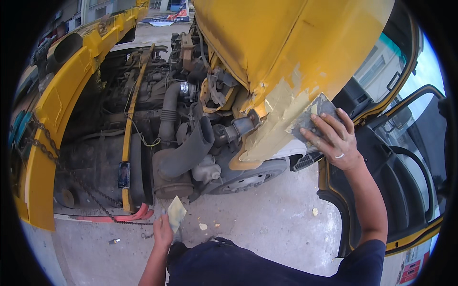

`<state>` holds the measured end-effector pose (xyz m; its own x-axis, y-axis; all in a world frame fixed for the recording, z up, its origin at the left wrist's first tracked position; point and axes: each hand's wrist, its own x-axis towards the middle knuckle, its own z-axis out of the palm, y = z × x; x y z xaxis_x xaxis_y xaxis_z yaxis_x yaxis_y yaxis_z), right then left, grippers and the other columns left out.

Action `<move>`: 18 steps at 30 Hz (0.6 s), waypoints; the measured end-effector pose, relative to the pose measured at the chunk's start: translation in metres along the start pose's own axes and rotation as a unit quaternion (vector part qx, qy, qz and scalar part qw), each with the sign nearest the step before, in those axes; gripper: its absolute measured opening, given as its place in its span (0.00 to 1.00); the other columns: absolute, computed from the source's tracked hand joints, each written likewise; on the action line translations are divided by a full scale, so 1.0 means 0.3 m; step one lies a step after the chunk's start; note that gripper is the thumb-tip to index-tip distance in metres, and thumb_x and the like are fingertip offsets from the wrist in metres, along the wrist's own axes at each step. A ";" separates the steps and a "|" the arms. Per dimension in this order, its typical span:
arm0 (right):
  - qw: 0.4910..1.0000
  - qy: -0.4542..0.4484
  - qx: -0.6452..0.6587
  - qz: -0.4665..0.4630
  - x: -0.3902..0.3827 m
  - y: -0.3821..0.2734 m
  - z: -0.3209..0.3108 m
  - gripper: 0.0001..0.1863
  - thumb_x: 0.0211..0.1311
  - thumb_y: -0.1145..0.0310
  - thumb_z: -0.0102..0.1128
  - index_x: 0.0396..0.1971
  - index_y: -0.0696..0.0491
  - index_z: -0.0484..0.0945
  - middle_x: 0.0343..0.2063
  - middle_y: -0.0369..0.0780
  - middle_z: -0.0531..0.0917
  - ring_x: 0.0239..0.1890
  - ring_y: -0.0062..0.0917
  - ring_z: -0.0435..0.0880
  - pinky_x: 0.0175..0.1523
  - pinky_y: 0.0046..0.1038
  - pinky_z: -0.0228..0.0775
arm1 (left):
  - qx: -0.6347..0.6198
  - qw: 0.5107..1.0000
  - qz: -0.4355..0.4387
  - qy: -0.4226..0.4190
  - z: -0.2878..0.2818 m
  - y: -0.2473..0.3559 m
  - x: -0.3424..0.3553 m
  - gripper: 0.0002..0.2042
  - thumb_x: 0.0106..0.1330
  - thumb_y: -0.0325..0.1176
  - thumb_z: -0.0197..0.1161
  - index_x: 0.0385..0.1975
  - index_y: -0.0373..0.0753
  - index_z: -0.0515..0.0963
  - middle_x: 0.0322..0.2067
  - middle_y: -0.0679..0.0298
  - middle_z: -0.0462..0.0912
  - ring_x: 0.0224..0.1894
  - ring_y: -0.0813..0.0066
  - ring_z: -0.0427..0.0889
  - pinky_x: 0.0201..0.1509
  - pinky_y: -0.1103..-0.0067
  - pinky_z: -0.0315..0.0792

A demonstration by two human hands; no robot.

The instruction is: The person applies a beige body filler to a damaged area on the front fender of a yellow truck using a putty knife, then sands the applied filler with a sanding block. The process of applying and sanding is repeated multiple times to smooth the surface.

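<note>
My right hand (333,138) is raised to the yellow cab panel (267,43), its fingers spread over the face of a flat grey plate (305,118) smeared with putty. My thumb is hidden, and the plate lies against or just in front of the panel. Beside it, a broad patch of beige putty (274,128) covers the cab's lower corner, with rough streaks along its upper edge. Low in front of me, my left hand (163,232) is closed on a putty knife (177,212), whose squarish blade carries pale yellow putty.
Left of the cab lie the exposed engine parts, a black air duct (186,155) and a yellow chassis beam (62,109) with a hanging chain (71,176). An open door (396,176) stands at right. Below the panel is a wheel (248,178). Putty scraps (203,226) dot the concrete floor (267,219).
</note>
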<state>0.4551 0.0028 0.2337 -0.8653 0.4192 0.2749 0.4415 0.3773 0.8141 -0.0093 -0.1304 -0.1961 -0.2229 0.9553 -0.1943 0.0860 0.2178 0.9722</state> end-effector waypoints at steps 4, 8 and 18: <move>1.000 0.005 0.018 -0.004 0.029 -0.053 0.067 0.31 0.66 0.60 0.76 0.70 0.27 0.87 0.70 0.30 0.83 0.71 0.26 0.80 0.89 0.49 0.60 | -0.003 1.000 -0.003 0.000 0.009 0.030 0.007 0.30 0.92 0.49 0.49 0.41 0.24 0.84 0.29 0.61 0.86 0.36 0.76 0.78 0.41 0.69 0.74; 1.000 0.020 0.011 0.008 0.005 -0.059 0.113 0.33 0.68 0.63 0.76 0.73 0.27 0.85 0.71 0.29 0.82 0.72 0.26 0.79 0.89 0.49 0.58 | 0.012 1.000 0.009 0.001 0.025 0.058 0.002 0.30 0.92 0.50 0.48 0.39 0.25 0.84 0.28 0.63 0.84 0.35 0.78 0.76 0.39 0.69 0.72; 1.000 0.007 -0.011 0.011 -0.097 -0.050 0.088 0.33 0.67 0.65 0.75 0.72 0.26 0.86 0.70 0.30 0.83 0.71 0.26 0.79 0.88 0.50 0.59 | -0.029 0.999 -0.011 0.018 0.029 -0.003 -0.015 0.31 0.92 0.49 0.47 0.39 0.26 0.86 0.29 0.63 0.86 0.35 0.79 0.78 0.40 0.70 0.73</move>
<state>0.4798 0.0068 0.1999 -0.8582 0.4164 0.3002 0.4558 0.3491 0.8188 -0.0001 -0.1330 -0.1972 -0.2592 0.9423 -0.2118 0.0242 0.2256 0.9739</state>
